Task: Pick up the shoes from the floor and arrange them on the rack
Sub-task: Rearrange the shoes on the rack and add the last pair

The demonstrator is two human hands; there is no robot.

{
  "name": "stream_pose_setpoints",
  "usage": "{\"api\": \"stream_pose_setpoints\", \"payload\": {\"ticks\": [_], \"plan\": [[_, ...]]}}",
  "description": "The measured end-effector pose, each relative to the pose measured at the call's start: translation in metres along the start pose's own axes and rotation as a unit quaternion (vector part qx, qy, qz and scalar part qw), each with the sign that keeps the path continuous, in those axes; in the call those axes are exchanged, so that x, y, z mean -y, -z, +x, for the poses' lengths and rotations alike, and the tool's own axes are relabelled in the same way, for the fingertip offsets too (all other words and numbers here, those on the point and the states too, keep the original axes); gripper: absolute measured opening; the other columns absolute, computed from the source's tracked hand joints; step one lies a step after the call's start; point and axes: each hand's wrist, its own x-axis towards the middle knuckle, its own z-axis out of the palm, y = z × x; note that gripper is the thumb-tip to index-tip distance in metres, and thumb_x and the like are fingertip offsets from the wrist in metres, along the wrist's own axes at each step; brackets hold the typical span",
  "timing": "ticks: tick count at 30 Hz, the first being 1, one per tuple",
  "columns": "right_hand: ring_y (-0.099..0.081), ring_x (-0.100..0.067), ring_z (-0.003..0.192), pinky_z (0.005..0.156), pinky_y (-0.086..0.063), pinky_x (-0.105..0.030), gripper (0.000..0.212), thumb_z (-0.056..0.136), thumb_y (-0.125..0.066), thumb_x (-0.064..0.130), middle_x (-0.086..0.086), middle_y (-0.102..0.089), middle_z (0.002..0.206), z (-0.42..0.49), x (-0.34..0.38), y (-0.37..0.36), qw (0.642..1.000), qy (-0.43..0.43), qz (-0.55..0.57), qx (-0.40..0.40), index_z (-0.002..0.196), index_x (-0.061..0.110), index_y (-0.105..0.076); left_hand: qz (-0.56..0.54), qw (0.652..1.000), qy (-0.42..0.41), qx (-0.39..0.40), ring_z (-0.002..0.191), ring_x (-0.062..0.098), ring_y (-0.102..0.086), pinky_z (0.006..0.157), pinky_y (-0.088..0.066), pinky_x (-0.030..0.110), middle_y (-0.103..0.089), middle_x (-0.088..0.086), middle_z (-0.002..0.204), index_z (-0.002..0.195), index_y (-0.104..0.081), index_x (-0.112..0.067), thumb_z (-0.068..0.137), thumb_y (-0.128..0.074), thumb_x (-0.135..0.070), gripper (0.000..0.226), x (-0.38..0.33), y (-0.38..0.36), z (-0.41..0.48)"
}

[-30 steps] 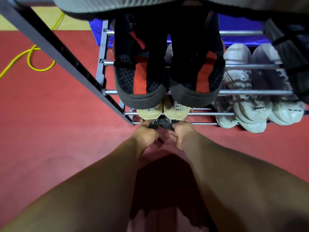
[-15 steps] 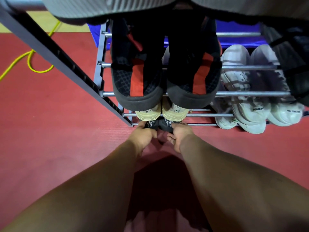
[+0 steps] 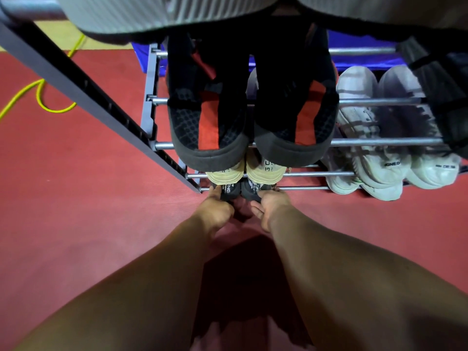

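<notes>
While your left hand [image 3: 215, 210] and right hand [image 3: 272, 205] each clasp a heel of the black sneakers [image 3: 229, 190], note they lie straight ahead at the rack's lowest front rail [image 3: 301, 188], long axes running away across it; both hands equally near.

- Dim, flat indoor light; the red floor [image 3: 76, 198] left of the rack [image 3: 379, 142] is evenly lit.
- A heavy shadow [image 3: 240, 282] pools on the floor in front of the rack's lowest bar.
- The rack's bars carry a soft sheen — no hard glare.
- The black-and-red shoes [image 3: 207, 127] on the rack lose their far halves to darkness; of the dark shoes [image 3: 229, 191] at its lowest bar, little reads but white lettering.
- The white shoes [image 3: 379, 171] at the rack's right are brightest.
- Wide-angle bending — the rack's left post slants, and the ribbed grey shapes [image 3: 152, 19] above it loom blurred.
</notes>
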Motion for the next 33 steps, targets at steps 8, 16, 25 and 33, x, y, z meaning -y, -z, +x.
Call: {"api": "stream_pose_setpoints", "payload": {"ticks": [8, 16, 25, 33], "plan": [[-0.068, -0.022, 0.089, 0.072, -0.059, -0.035, 0.017, 0.097, -0.066, 0.023, -0.005, -0.067, 0.104, -0.003, 0.005, 0.011, 0.997, 0.014, -0.066, 0.033, 0.112, 0.015, -0.068, 0.021, 0.985, 0.081, -0.153, 0.09, 0.031, -0.069, 0.081, -0.058, 0.034, -0.073, 0.011, 0.099, 0.103, -0.063, -0.012, 0.073, -0.056, -0.023, 0.033, 0.018, 0.0, 0.026], [-0.064, -0.024, 0.083, 0.065, -0.055, -0.033, 0.009, 0.103, -0.056, 0.019, -0.01, -0.064, 0.116, -0.02, 0.056, 0.104, 0.997, 0.018, -0.064, 0.031, 0.109, 0.017, -0.061, -0.03, 0.994, 0.104, -0.012, 0.059, 0.019, -0.058, 0.058, -0.049, 0.028, -0.059, 0.006, 0.069, 0.082, -0.06, -0.009, 0.097, -0.053, -0.01, 0.016, -0.014, -0.087, 0.014], [-0.062, -0.019, 0.063, 0.077, -0.055, -0.03, 0.003, 0.094, -0.068, 0.015, -0.004, -0.067, 0.071, -0.023, 0.104, 0.237, 1.0, 0.01, 0.006, -0.011, 0.093, 0.013, -0.068, -0.082, 0.992, 0.073, 0.057, 0.091, 0.02, -0.062, 0.077, -0.056, 0.031, -0.063, 0.002, 0.096, 0.097, -0.064, -0.015, 0.101, -0.052, -0.017, 0.013, -0.06, -0.202, 0.019], [-0.057, -0.022, 0.072, 0.091, -0.057, -0.039, 0.014, 0.098, -0.06, 0.013, -0.008, -0.06, 0.079, -0.004, 0.123, 0.279, 0.997, 0.041, -0.01, -0.063, 0.084, 0.013, -0.062, -0.158, 0.98, 0.1, 0.066, 0.104, 0.023, -0.061, 0.074, -0.058, 0.036, -0.058, -0.001, 0.102, 0.12, -0.054, -0.027, 0.093, -0.069, -0.025, 0.031, -0.069, -0.25, 0.045]]}}
